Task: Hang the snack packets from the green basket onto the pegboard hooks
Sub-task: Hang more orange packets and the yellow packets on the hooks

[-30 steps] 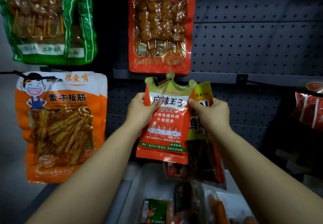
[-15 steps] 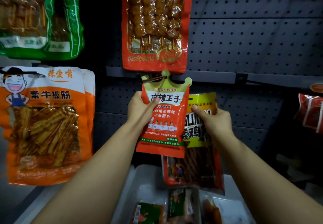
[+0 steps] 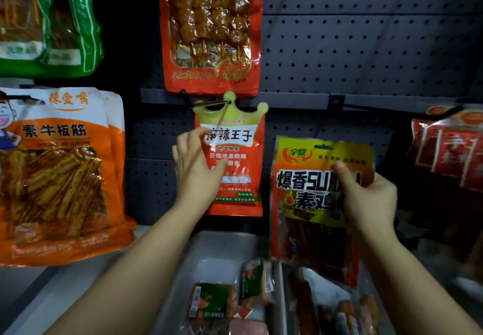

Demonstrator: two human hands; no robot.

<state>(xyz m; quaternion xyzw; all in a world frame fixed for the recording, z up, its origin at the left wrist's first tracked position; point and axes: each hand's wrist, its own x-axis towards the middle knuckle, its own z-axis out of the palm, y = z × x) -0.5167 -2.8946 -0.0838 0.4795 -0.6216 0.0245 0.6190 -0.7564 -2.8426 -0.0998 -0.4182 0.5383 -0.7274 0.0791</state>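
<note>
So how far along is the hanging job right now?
Done: the crown packet hangs on its hook, the left hand loosely against its front. In hand: the right hand grips a yellow packet, not yet hung. Left: more packets lie in the basket below.

Left hand (image 3: 197, 163) raised with fingers loosely spread; right hand (image 3: 366, 199) pinching.

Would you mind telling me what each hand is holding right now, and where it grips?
The right hand pinches the yellow packet near its upper right edge. The left hand holds nothing, fingers relaxed by the crown packet.
</note>
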